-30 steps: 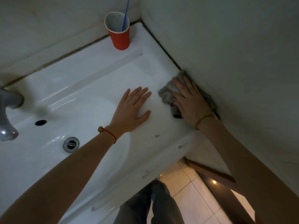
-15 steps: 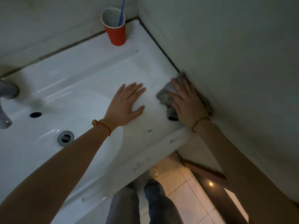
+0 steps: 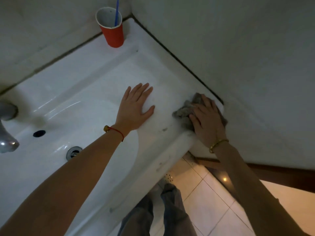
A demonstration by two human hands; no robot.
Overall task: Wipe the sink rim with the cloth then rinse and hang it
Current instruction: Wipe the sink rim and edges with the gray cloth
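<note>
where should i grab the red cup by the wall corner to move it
Wrap a hand round the red cup at mid-wall from the front, sink-facing side. It stands upright in the corner, walls close behind, and the blue stick leaning inside blocks a grip from above.

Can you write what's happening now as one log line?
step: wiping rim | right hand: presses cloth | left hand: flat on sink

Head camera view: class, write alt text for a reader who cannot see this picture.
A person's right hand presses a grey cloth onto the corner of a white sink rim beside the wall, while the left hand rests flat on the rim. A red paper cup holding a blue stick stands at the far corner.
</note>
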